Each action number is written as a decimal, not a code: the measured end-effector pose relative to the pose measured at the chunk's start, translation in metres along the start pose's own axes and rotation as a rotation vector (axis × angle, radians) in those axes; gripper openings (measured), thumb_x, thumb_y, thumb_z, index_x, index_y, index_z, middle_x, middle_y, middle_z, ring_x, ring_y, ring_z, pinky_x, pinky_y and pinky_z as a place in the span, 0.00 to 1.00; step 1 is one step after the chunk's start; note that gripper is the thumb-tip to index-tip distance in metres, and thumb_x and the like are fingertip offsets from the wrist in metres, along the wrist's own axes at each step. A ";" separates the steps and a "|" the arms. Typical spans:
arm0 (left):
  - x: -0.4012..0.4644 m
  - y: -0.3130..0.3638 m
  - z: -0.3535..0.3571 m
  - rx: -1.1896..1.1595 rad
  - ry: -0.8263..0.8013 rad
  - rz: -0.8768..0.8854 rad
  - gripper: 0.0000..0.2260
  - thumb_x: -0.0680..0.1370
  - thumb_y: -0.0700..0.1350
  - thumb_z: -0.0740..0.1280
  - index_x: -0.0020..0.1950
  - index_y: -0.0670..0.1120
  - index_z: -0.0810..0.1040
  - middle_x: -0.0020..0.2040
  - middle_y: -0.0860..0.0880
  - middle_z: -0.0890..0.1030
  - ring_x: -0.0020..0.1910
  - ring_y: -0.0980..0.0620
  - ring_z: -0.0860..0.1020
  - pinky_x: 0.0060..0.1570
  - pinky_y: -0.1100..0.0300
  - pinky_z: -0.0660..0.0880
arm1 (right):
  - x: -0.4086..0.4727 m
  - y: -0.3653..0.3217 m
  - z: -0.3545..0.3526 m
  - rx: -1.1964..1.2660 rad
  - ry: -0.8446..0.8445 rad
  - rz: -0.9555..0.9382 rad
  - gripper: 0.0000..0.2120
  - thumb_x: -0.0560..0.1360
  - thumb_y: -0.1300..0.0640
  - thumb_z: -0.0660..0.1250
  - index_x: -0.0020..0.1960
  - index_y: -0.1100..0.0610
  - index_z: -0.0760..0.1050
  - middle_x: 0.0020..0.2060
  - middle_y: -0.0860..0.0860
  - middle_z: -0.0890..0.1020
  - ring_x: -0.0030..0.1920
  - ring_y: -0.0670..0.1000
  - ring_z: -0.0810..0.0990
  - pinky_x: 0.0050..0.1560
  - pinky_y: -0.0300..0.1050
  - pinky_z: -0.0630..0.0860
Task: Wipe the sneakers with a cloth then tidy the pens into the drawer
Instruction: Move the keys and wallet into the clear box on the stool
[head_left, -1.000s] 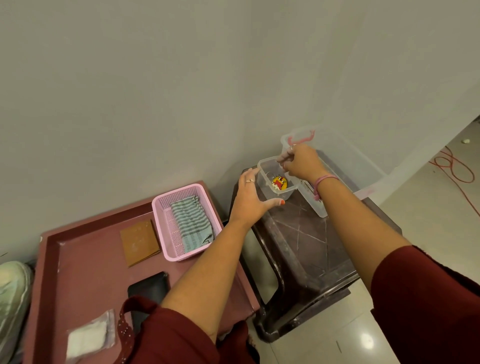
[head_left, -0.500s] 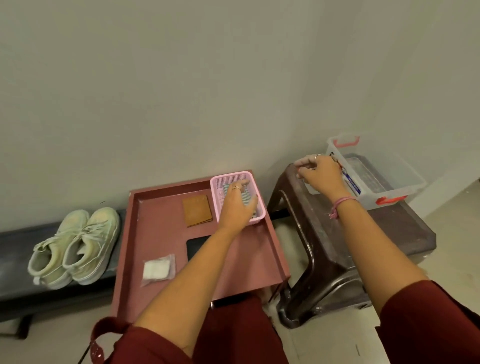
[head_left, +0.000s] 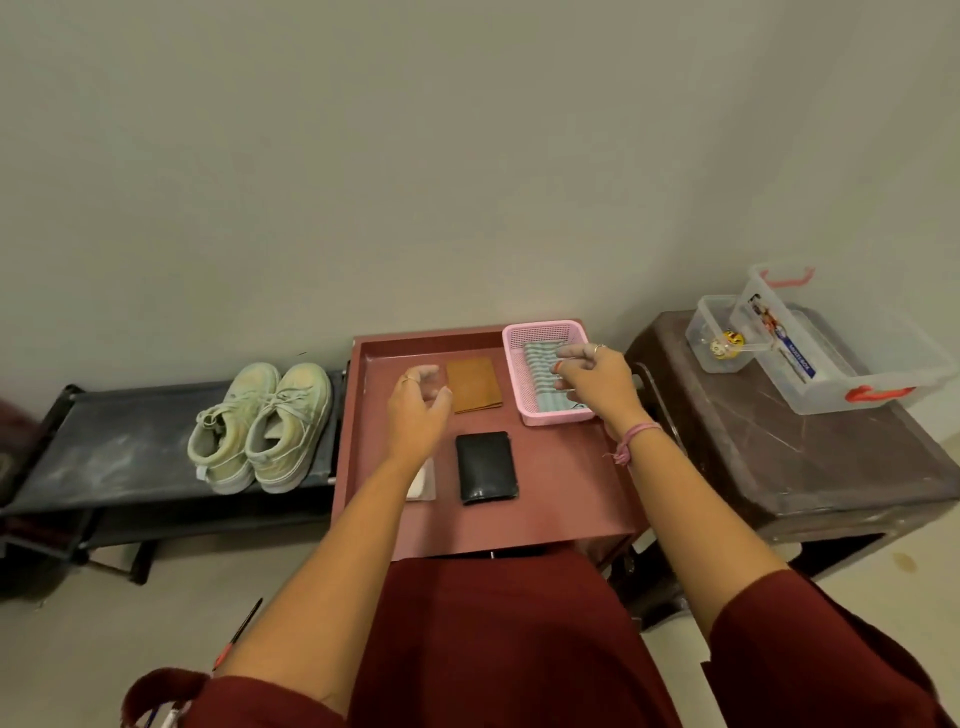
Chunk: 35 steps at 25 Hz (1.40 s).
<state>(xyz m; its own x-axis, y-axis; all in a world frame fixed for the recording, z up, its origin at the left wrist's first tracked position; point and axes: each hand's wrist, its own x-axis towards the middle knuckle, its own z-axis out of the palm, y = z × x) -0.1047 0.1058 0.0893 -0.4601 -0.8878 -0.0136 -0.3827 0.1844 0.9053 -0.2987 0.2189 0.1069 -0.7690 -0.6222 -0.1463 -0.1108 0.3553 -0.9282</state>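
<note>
Right hand (head_left: 592, 382) reaches into the pink basket (head_left: 545, 332), fingers curling over the striped cloth (head_left: 540, 358), possibly not gripping yet. Left hand (head_left: 421, 410) hovers loosely curled, empty. Sneakers (head_left: 260, 426) wait on the left rack. Best to pinch the cloth fully before lifting.

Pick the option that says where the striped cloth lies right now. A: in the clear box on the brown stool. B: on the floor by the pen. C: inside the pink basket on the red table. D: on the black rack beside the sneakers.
C: the striped cloth lies inside the pink basket at the far right corner of the red table, with the right hand over it.
</note>
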 end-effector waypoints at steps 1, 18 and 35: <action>-0.002 -0.010 -0.003 0.000 -0.011 -0.027 0.16 0.78 0.40 0.65 0.66 0.43 0.73 0.63 0.49 0.76 0.53 0.56 0.75 0.51 0.66 0.69 | 0.002 0.006 0.014 -0.010 0.011 0.026 0.11 0.74 0.65 0.63 0.54 0.57 0.79 0.46 0.54 0.82 0.38 0.50 0.83 0.38 0.41 0.79; -0.005 -0.112 0.081 0.095 -0.277 -0.559 0.26 0.75 0.52 0.70 0.61 0.32 0.72 0.60 0.35 0.75 0.67 0.36 0.68 0.63 0.47 0.69 | 0.111 0.071 0.179 -0.754 -0.135 0.199 0.21 0.76 0.50 0.65 0.58 0.67 0.74 0.55 0.62 0.79 0.57 0.62 0.77 0.54 0.49 0.75; 0.005 -0.087 0.108 0.253 -0.220 -0.649 0.18 0.77 0.38 0.65 0.66 0.38 0.67 0.65 0.40 0.66 0.59 0.44 0.68 0.57 0.57 0.68 | 0.123 0.083 0.200 -0.356 0.150 0.454 0.27 0.65 0.51 0.78 0.59 0.60 0.75 0.56 0.56 0.81 0.55 0.58 0.79 0.56 0.53 0.76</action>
<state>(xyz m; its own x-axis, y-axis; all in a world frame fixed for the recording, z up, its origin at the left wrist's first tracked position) -0.1603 0.1308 -0.0348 -0.2178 -0.7509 -0.6235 -0.7940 -0.2351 0.5606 -0.2762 0.0325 -0.0568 -0.8668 -0.2571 -0.4274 0.0653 0.7910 -0.6083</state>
